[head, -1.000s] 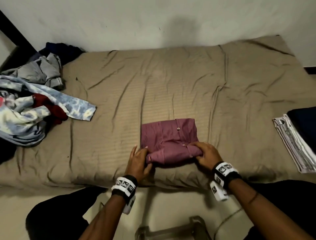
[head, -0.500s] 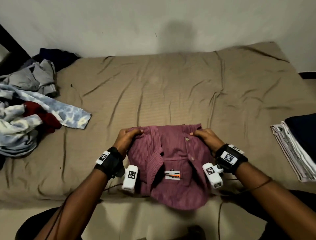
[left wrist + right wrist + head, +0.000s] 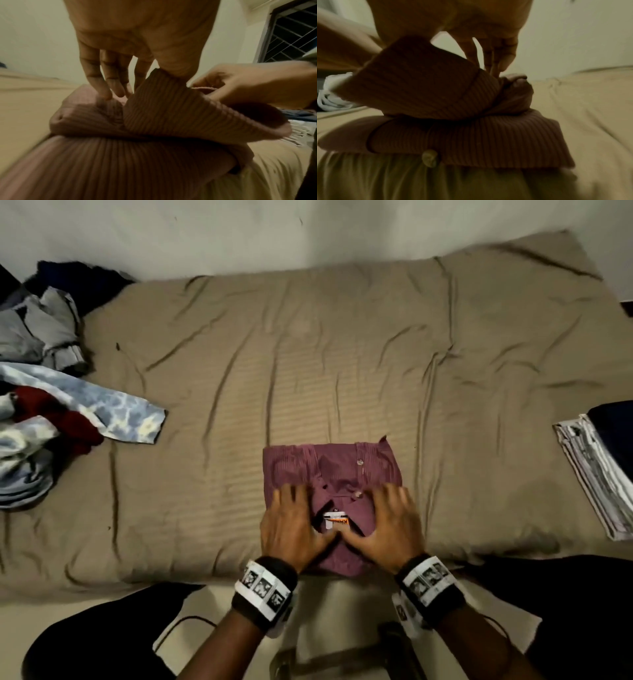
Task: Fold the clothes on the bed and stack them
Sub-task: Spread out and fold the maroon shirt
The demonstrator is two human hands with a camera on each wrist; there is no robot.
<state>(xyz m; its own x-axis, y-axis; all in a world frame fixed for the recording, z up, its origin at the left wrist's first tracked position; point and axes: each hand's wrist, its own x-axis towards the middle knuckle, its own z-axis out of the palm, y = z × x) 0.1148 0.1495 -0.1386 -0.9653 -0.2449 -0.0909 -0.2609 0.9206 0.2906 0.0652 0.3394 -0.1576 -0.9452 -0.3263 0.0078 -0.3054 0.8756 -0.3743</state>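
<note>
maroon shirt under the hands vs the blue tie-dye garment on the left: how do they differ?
The maroon ribbed button-up shirt is folded into a compact rectangle; the blue-and-white tie-dye garment sprawls unfolded in the heap. The maroon shirt lies alone at the near edge, under the left hand and right hand; the tie-dye garment lies untouched, tangled with a dark red piece. Both lie on the tan sheet.

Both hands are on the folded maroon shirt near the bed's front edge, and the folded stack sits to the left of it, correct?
Not quite: the head view shows the folded stack to the right of the shirt; the rest holds, both hands on it near the bed's front edge.
</note>
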